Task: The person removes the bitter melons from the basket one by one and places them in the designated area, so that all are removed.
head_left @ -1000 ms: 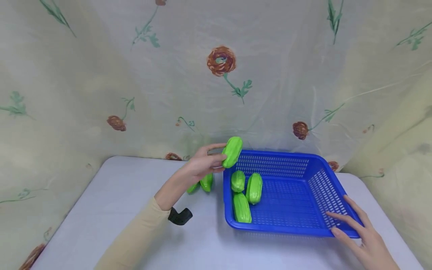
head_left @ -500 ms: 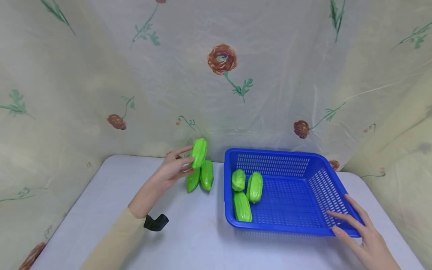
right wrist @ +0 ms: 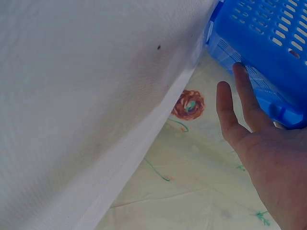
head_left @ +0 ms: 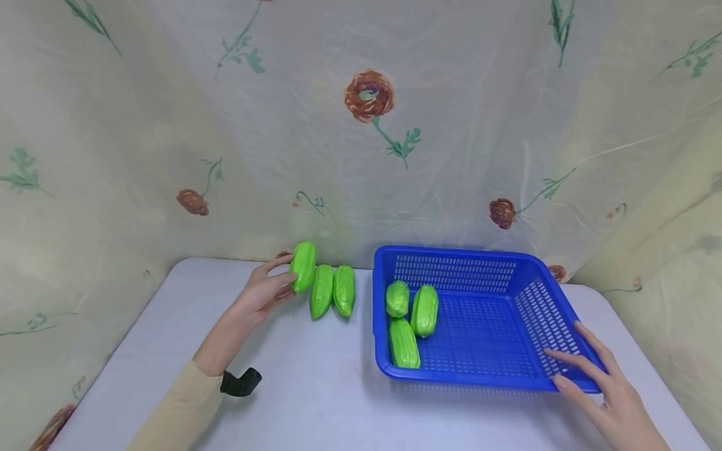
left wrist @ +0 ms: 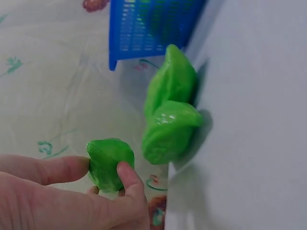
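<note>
In the head view, my left hand point(head_left: 264, 293) pinches a ridged green star fruit point(head_left: 304, 266) between thumb and fingers, off the table near its back edge. Just right of it, two more star fruit point(head_left: 321, 292) lie side by side on the table. The left wrist view shows the held star fruit point(left wrist: 109, 163) end-on, apart from that pair. A blue plastic basket point(head_left: 474, 378) stands to the right, with three star fruit point(head_left: 425, 311) at its left end. My right hand point(head_left: 620, 401) holds the basket's front right corner, fingers on both sides of the wall; the right wrist view partly hides this grip.
A white table point(head_left: 316, 401) bears everything. Behind it hangs a pale flowered cloth point(head_left: 440, 156), close to the table's back edge. A black strap end point(head_left: 240, 382) sticks out from my left sleeve point(head_left: 177, 410).
From above the basket's left rim, my left hand has moved left and slightly down with the star fruit, uncovering the pair on the table. My right hand and the basket have stayed put.
</note>
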Demonstrator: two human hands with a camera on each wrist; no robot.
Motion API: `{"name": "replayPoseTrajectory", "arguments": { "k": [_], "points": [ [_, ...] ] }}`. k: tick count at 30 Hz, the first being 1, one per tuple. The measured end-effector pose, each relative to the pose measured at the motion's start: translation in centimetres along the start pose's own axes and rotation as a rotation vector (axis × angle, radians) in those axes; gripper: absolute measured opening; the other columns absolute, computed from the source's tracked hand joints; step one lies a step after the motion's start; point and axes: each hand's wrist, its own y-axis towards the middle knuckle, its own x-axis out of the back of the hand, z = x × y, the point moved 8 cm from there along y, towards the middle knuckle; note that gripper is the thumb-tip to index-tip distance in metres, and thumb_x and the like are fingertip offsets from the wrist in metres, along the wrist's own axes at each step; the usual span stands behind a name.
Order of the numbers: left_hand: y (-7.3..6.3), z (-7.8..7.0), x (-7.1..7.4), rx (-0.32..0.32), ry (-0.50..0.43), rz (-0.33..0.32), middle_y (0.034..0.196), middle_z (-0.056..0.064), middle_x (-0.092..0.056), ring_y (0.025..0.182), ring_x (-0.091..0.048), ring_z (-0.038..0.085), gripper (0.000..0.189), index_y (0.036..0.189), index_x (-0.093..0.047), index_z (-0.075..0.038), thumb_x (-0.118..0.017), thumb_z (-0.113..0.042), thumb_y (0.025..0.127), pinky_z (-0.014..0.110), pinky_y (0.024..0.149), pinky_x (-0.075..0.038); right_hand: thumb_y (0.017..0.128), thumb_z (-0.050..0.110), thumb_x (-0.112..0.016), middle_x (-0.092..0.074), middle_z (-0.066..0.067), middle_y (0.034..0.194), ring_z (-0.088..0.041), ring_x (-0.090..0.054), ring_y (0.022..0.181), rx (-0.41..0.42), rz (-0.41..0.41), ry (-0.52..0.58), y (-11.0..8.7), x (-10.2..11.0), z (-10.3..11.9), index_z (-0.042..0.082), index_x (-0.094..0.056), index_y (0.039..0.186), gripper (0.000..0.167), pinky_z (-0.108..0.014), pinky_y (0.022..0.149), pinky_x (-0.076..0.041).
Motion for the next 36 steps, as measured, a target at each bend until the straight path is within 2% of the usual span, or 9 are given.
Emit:
{"name": "replayPoseTrajectory", "arguments": {
  "k": [7,10,15,20,24,28,29,31,36],
  "points": [
    [-0.2,1.3,0.9,0.018,0.027,-0.017,0.147,0.022,-0.051,0.106,-0.065,0.015,0.067,0.170,-0.029,-0.008,-0.056,-0.006,0.110,0.027,0.093,-0.059,0.106,0.018,-0.069,-0.011,0.008,0.183,0.015,0.000,0.160,0.003,0.000,0.002,0.0,0.1,0.2,0.019,-0.068,0.145,0.039,-0.078,0.128,-0.008],
    [-0.2,1.8,1.2,0.020,0.050,-0.031,0.141,0.019,-0.055,0.100,-0.065,0.011,0.067,0.170,-0.029,-0.008,-0.057,-0.008,0.110,0.024,0.087,-0.059,0.105,0.017,-0.069,-0.012,0.007,0.183,0.015,-0.002,0.159,0.017,-0.010,-0.001,0.0,0.2,0.2,0.020,-0.068,0.145,0.039,-0.056,0.136,-0.003],
    [0.0,2.6,1.4,0.022,0.065,-0.033,0.145,0.021,-0.053,0.100,-0.064,0.011,0.066,0.170,-0.028,-0.007,-0.056,-0.009,0.111,0.023,0.086,-0.059,0.105,0.015,-0.070,-0.014,0.007,0.183,0.016,-0.003,0.159,0.034,-0.023,-0.005,0.0,0.4,0.4,0.020,-0.069,0.144,0.039,-0.037,0.134,-0.001],
    [0.3,3.4,1.3,0.032,0.083,-0.037,0.150,0.025,-0.047,0.105,-0.063,0.015,0.066,0.170,-0.026,-0.004,-0.054,-0.008,0.111,0.023,0.086,-0.059,0.104,0.014,-0.071,-0.016,0.007,0.182,0.017,-0.005,0.159,0.046,-0.034,-0.013,0.1,0.4,0.5,0.021,-0.070,0.143,0.039,-0.005,0.118,0.001],
    [0.4,3.6,1.3,0.026,0.113,-0.049,0.153,0.029,-0.048,0.103,-0.063,0.014,0.065,0.170,-0.027,-0.003,-0.054,-0.008,0.111,0.022,0.085,-0.058,0.104,0.014,-0.070,-0.015,0.006,0.182,0.017,-0.005,0.158,0.046,-0.033,-0.006,0.0,0.4,0.5,0.020,-0.070,0.143,0.039,-0.010,0.122,0.000],
    [0.5,3.7,1.2,0.013,0.167,-0.066,0.159,0.033,-0.048,0.101,-0.065,0.013,0.064,0.169,-0.029,-0.002,-0.055,-0.008,0.111,0.022,0.083,-0.059,0.104,0.014,-0.070,-0.015,0.006,0.182,0.017,-0.005,0.158,0.042,-0.029,0.002,0.0,0.4,0.5,0.020,-0.069,0.143,0.039,-0.026,0.131,0.000],
    [0.5,3.7,1.1,0.010,0.181,-0.069,0.159,0.033,-0.048,0.102,-0.065,0.014,0.064,0.168,-0.029,-0.002,-0.055,-0.008,0.111,0.022,0.083,-0.059,0.104,0.014,-0.070,-0.015,0.006,0.182,0.017,-0.005,0.158,0.042,-0.030,0.000,0.0,0.4,0.5,0.020,-0.070,0.143,0.039,-0.020,0.129,0.000],
    [0.5,3.7,1.0,0.006,0.200,-0.072,0.159,0.034,-0.048,0.108,-0.067,0.017,0.063,0.168,-0.029,-0.002,-0.055,-0.007,0.110,0.023,0.085,-0.060,0.104,0.014,-0.070,-0.015,0.006,0.182,0.017,-0.005,0.158,0.042,-0.029,0.004,0.0,0.4,0.5,0.020,-0.069,0.143,0.039,-0.026,0.131,0.001],
    [0.5,3.8,0.8,0.001,0.235,-0.077,0.159,0.033,-0.048,0.121,-0.065,0.026,0.063,0.168,-0.030,-0.003,-0.056,-0.008,0.111,0.026,0.090,-0.061,0.102,0.013,-0.072,-0.018,0.005,0.182,0.018,-0.006,0.158,0.060,-0.044,-0.008,0.0,0.5,0.7,0.021,-0.071,0.141,0.040,-0.007,0.120,-0.001]
  ]
}}
